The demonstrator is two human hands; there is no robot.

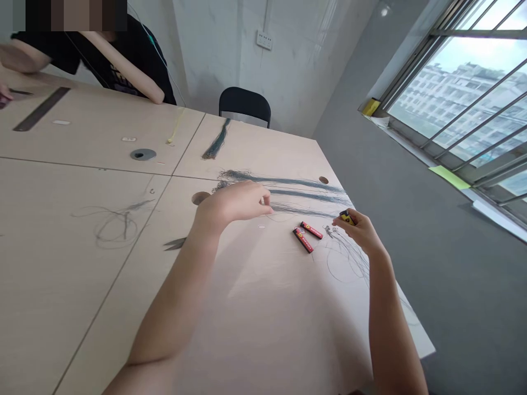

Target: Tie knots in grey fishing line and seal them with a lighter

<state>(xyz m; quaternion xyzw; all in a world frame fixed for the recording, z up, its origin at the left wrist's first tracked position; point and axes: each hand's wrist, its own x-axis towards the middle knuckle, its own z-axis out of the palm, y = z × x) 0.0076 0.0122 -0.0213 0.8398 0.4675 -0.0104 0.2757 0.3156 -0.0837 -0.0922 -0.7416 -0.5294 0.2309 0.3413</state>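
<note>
A small red-and-yellow packet (348, 218) is pinched in the closed grip of the right hand (361, 229), its contents hidden, just beside two red packets (303, 240) lying on the pale tabletop (263, 307). The left hand (234, 202), its grip loosely open and empty, is held over strands of dark fibre (288, 184).

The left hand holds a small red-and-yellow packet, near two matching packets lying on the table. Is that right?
Not quite: the head view shows the right hand holding the small red-and-yellow packet, near two matching packets lying on the table.
</note>
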